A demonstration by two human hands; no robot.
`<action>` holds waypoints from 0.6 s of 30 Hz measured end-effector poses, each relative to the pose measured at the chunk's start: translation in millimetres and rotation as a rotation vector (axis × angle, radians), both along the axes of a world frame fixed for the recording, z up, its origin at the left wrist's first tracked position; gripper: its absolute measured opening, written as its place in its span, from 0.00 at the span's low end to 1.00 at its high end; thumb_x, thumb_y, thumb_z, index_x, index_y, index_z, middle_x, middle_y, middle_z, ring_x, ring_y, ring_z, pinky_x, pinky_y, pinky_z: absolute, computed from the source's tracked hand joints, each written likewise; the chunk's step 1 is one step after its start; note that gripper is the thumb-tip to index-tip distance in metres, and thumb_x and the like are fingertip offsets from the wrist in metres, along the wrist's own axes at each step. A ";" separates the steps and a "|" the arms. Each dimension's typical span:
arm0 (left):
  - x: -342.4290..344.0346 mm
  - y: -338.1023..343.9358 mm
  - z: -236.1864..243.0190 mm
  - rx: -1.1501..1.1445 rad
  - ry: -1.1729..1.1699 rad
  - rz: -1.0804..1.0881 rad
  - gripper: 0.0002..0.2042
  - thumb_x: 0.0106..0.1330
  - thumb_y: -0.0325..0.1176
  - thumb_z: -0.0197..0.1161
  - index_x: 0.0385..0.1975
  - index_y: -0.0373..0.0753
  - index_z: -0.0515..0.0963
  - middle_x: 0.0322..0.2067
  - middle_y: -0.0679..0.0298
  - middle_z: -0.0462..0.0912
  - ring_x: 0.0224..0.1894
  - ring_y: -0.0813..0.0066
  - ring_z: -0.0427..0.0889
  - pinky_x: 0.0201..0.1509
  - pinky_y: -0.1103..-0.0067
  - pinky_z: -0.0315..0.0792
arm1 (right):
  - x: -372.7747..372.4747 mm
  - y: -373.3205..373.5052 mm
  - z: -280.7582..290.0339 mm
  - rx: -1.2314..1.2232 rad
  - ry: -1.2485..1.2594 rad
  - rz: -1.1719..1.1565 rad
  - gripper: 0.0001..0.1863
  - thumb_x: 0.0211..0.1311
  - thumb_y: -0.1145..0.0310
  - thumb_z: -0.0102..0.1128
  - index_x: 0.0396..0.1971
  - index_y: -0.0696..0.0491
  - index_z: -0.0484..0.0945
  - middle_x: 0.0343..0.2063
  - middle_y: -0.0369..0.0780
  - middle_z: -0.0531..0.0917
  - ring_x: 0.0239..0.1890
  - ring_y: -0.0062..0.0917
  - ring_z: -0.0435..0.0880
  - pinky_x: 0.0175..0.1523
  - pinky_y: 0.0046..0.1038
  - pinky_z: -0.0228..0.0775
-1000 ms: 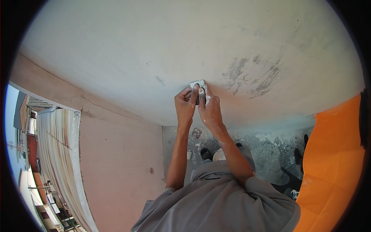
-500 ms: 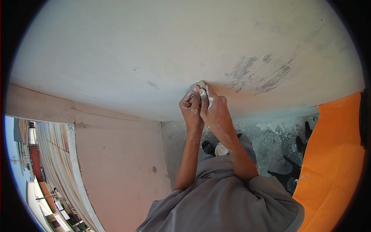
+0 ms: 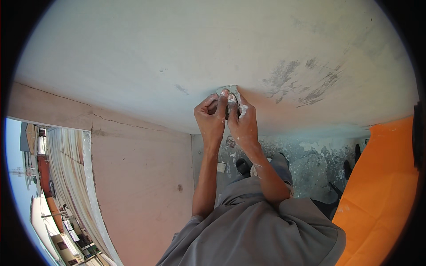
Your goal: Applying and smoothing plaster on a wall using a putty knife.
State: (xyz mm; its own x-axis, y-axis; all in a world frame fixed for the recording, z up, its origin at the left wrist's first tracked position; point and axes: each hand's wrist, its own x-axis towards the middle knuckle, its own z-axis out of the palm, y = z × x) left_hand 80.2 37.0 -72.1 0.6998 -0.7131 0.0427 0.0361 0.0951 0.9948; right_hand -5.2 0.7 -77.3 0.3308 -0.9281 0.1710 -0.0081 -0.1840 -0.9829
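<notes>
Both my hands meet at a pale wall (image 3: 177, 53), low in front of my body. Between their fingertips they grip a small flat grey-green piece (image 3: 229, 88) with a straight top edge, at the wall's surface. I cannot make out whether it is a scraper blade or something else. My left hand (image 3: 210, 114) has its thumb pressed on the piece and its fingers curled. My right hand (image 3: 242, 120) pinches it from the other side, its thumb beside the left one. White powder or paste coats the fingers. Dark grey streaks (image 3: 284, 80) mark the wall to the right.
A pinkish side wall (image 3: 142, 173) with a crack along its top stands at left, beside an opening with a pale curtain (image 3: 66, 164) and buildings outside. Orange cloth (image 3: 377, 186) hangs at right. Below, the grey floor (image 3: 306, 164) is spattered white; dark objects lie near the cloth.
Both hands have moved slightly up and left with the flat piece, which now shows more of its face. The whole view has shifted a little.
</notes>
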 end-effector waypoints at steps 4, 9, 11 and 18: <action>-10.2 -9.6 -14.7 -0.091 0.119 0.037 0.15 0.71 0.34 0.68 0.22 0.35 0.79 0.16 0.78 0.70 0.22 0.92 0.59 0.23 0.84 0.50 | -3.4 -8.1 -5.3 -0.163 0.177 -0.008 0.18 0.76 0.68 0.51 0.55 0.64 0.77 0.23 0.54 0.81 0.24 0.45 0.83 0.32 0.37 0.73; -6.9 -10.6 -19.4 -0.129 0.109 0.025 0.14 0.72 0.36 0.68 0.25 0.33 0.81 0.17 0.75 0.75 0.22 0.92 0.61 0.24 0.85 0.54 | -5.6 -8.4 3.3 -0.156 0.145 -0.004 0.18 0.76 0.67 0.52 0.55 0.64 0.77 0.21 0.53 0.81 0.23 0.47 0.82 0.31 0.39 0.74; -8.5 -7.3 -13.6 -0.086 0.073 0.057 0.14 0.71 0.35 0.69 0.26 0.32 0.81 0.18 0.74 0.77 0.22 0.92 0.62 0.24 0.86 0.54 | -3.2 -7.8 3.9 -0.144 0.084 0.018 0.17 0.76 0.67 0.52 0.54 0.65 0.77 0.21 0.53 0.81 0.22 0.47 0.82 0.31 0.38 0.74; -5.0 8.7 25.9 0.023 -0.189 0.122 0.14 0.71 0.34 0.69 0.25 0.32 0.79 0.18 0.76 0.75 0.22 0.93 0.64 0.23 0.88 0.54 | 7.7 0.6 11.1 0.061 -0.099 0.061 0.17 0.77 0.65 0.51 0.47 0.66 0.78 0.16 0.46 0.75 0.19 0.25 0.71 0.28 0.32 0.66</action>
State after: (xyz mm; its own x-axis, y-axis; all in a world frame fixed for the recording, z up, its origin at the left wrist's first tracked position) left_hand 75.3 45.7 -46.2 0.7622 -0.6257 0.1660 -0.1613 0.0648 0.9848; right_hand 2.6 1.3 -66.2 0.3711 -0.9164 0.1498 0.0992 -0.1213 -0.9876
